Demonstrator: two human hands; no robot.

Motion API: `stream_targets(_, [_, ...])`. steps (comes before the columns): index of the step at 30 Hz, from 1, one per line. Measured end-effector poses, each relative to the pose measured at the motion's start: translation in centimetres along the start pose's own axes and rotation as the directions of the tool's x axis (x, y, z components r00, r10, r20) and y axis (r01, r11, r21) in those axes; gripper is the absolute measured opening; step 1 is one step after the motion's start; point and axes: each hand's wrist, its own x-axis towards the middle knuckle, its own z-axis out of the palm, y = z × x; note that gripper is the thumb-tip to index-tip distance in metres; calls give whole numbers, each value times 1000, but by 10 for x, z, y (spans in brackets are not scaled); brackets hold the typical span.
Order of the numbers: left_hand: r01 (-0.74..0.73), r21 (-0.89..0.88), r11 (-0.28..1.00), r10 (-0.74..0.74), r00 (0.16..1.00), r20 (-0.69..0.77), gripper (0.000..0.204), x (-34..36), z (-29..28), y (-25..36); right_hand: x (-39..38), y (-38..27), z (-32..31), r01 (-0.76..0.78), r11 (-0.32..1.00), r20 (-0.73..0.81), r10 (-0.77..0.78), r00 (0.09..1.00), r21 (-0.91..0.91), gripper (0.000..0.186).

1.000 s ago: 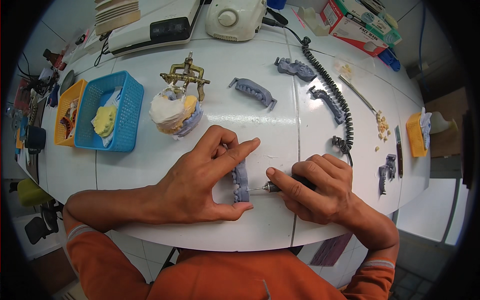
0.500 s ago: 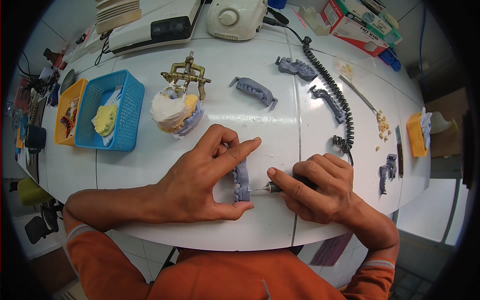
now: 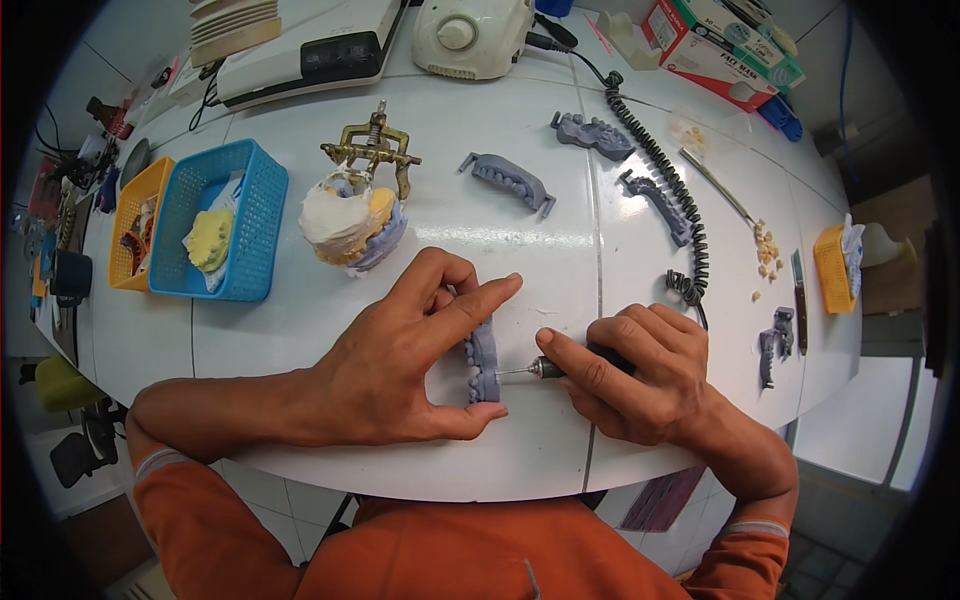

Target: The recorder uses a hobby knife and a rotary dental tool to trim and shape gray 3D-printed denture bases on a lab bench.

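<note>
My left hand (image 3: 390, 355) grips a grey-blue dental arch model (image 3: 483, 365) on the white table, thumb at its near end and fingers over its far end. My right hand (image 3: 650, 375) is closed around a black rotary handpiece (image 3: 545, 368), index finger along it; the thin metal bit touches or nearly touches the model's right side. The handpiece's coiled black cord (image 3: 650, 150) runs back to a cream control box (image 3: 470, 40). Beyond my left hand stands a brass articulator (image 3: 370, 150) with a white, yellow and blue cast (image 3: 340, 225).
Blue (image 3: 265, 260) and orange (image 3: 130, 270) baskets sit left. Grey models (image 3: 590, 135) lie behind and right. A metal tool (image 3: 715, 185), small tan pieces (image 3: 768, 250), a knife (image 3: 799, 310) and a yellow basket (image 3: 832, 280) are right; mask boxes (image 3: 710, 60) are at back.
My right hand and the handpiece have shifted very slightly away from me, toward the table's back. My left hand and the model stay almost in place.
</note>
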Motion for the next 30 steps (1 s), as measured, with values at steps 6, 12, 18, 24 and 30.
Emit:
stream_targets(6, [24,-9,1000,-24,1000,10,102,-1,-1,3,-1,0,0,9,1000,-5,-9,1000,20,51])
stream_targets(12, [37,-19,999,-37,999,21,104,0,0,1,0,1,0,9,1000,-6,-9,1000,16,51])
stream_targets(18, [18,-2,1000,-18,1000,13,102,0,-2,3,0,1,0,20,1000,-9,-20,1000,5,52])
stream_targets(24, [-11,-5,1000,11,1000,2,99,0,1,-1,-1,0,-1,13,1000,4,-13,1000,-5,53])
stream_targets(30, [26,-41,999,-26,1000,6,104,2,-2,3,0,1,-3,-16,1000,2,16,1000,10,56])
